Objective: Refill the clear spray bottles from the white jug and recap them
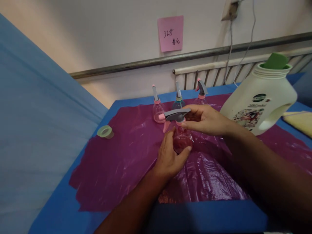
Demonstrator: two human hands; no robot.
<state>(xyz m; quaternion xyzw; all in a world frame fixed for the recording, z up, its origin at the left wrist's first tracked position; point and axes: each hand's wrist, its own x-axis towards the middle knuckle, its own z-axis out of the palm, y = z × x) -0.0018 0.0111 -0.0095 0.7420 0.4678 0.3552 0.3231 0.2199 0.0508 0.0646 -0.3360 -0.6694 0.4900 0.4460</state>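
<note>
A small round spray bottle (182,142) with a pink collar and a grey and pink spray head (175,114) stands upright on a purple plastic sheet (122,156). My left hand (169,156) is wrapped round the bottle's body from the left and front. At the neck, my right hand (204,120) grips the pink collar just under the spray head, thumb in front. Behind my hands are a clear bottle with a pink collar (158,112), a teal one (178,103) and another with a grey and pink head (201,89).
A large cream jug (258,97) with green inside its open mouth stands at the right. A pale green cap (105,131) lies at the left. Yellow cloth (299,122) is at the far right. Blue fabric (36,97) hangs left; a radiator (207,74) is behind.
</note>
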